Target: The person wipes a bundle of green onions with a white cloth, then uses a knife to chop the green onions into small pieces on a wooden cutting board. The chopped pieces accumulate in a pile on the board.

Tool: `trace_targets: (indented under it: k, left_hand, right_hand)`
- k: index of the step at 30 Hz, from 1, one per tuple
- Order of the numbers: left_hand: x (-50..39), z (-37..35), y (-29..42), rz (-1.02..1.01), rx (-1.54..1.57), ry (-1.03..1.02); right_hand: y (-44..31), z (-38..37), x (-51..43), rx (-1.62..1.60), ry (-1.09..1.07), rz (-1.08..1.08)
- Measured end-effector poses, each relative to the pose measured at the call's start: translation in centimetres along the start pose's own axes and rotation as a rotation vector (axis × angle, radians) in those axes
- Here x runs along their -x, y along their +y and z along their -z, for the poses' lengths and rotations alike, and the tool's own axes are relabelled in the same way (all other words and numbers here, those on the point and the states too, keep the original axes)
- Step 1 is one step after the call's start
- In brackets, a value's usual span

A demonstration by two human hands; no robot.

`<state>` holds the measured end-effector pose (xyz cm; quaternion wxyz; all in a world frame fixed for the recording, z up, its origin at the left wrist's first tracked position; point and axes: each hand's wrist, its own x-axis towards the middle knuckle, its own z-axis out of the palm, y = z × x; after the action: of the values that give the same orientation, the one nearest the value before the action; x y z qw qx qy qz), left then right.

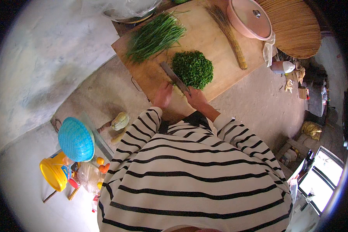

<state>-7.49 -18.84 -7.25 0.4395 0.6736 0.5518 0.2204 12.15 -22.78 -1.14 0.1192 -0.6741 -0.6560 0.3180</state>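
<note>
My right hand (196,98) grips the handle end of a kitchen knife (174,76), whose broad blade slants up and to the left over a wooden board (220,84). Curled close to the blade's near side is my left hand (163,95). A bit of green shows at its fingertips, but whether it holds anything is hidden. Just beyond the knife, to the right, lies a heap of finely chopped greens (193,69). Long uncut green stalks, like chives (158,36), lie in a bundle at the board's far left.
A whisk-like straw brush (235,46) and a pink lidded pan (246,17) rest on the board's right side. Behind them stands a round woven tray (295,26). On the left are a pale squash (120,121), a blue basket (76,139) and a yellow bucket (55,172).
</note>
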Motion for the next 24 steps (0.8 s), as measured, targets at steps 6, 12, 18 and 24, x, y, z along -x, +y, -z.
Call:
trace_targets:
  k: [6, 12, 18, 24]
  left_hand:
    - [-0.7, -2.5, -4.4, -0.147, 0.183, 0.052]
    - [-0.9, -3.1, -5.0, -0.210, 0.076, 0.085]
    - [-1.1, -2.0, -2.9, -0.102, 0.095, -0.018]
    - [-1.7, 0.4, -0.6, -0.501, -0.191, 0.166]
  right_hand:
    - [-0.7, 0.1, -0.2, 0.010, -0.047, -0.054]
    - [-0.6, -0.6, -1.2, -0.019, -0.042, 0.012]
    - [1.6, -0.2, -0.6, -0.004, 0.085, 0.013]
    - [1.2, -0.1, -0.5, 0.017, 0.105, 0.020]
